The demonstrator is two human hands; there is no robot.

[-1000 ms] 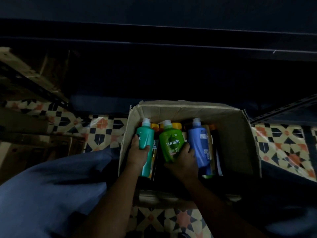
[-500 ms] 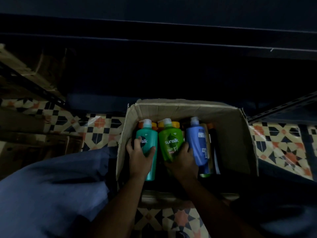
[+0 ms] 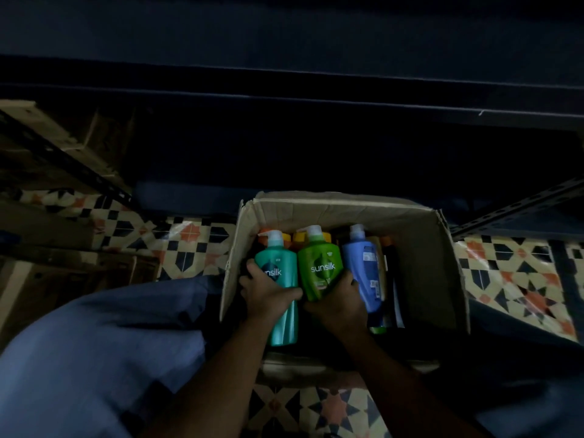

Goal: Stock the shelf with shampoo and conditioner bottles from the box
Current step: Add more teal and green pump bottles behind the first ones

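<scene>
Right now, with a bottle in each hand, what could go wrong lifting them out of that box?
1. The left hand wraps only partway around the teal bottle; it might slip.
2. The right hand grips the green bottle beside the blue bottle; pulling may topple it.
3. The scene is dim, so pump tops could snag the cardboard box.

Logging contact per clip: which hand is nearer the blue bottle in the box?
Right. The right hand grips the green bottle directly beside the blue bottle, its fingers reaching that bottle's side. The left hand holds the teal bottle, two bottles away.
</scene>
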